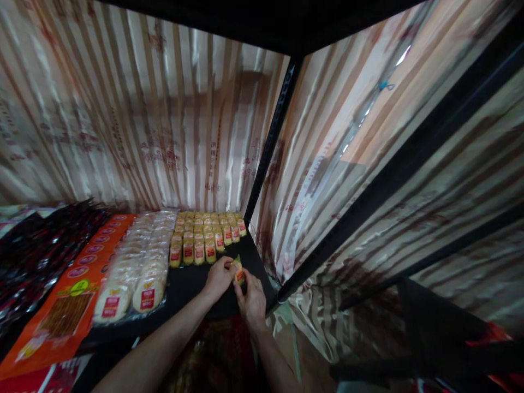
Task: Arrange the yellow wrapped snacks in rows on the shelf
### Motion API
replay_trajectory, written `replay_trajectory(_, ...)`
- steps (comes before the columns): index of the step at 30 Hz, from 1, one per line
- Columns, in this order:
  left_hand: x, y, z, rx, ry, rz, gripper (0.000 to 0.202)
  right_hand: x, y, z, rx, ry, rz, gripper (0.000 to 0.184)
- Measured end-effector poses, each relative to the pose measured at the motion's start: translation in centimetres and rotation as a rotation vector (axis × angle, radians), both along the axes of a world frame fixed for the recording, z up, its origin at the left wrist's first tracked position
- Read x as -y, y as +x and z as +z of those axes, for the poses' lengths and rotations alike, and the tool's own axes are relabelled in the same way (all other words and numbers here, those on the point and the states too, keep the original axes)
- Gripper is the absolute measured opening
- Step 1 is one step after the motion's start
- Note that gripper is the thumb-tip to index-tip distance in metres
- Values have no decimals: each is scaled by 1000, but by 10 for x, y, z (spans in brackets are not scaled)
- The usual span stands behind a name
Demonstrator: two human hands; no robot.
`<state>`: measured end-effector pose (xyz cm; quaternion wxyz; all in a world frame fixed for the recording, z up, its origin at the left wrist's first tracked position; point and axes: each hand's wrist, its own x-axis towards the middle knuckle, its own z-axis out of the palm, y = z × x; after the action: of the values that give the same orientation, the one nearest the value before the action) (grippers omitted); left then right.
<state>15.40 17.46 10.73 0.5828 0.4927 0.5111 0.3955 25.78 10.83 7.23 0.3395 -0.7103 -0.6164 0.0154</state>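
Note:
A small yellow snack packet with a red label (239, 274) is held between my two hands above the black shelf (184, 286). My left hand (221, 279) pinches its upper left part. On its right side, the fingers of my right hand (251, 297) close around the packet. Just beyond my hands, several matching yellow packets (199, 252) stand upright in rows. To their left lie two rows of round white wafers in clear wrap (148, 293), the front ones bearing red labels.
An orange snack bag (69, 297) lies left of the wafers, with a heap of dark shiny packets (45, 245) beyond it. A black metal post (272, 139) rises at the shelf's back corner. Striped plastic sheeting (164, 120) hangs behind. Below the shelf, dim packages (208, 355) show.

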Motion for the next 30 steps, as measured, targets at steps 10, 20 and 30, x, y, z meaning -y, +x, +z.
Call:
replay_trajectory(10, -43, 29, -6, -31, 26, -22, 24, -88, 26, 13, -121, -50, -230, 48)
replay_trajectory(20, -69, 41, -17, -236, 84, -78, 30, -136, 33, 11, -32, -123, -330, 41)
replay_trajectory(30, -79, 46, -27, -236, 123, -60, 34, -155, 43, -12, -86, 107, -236, 30)
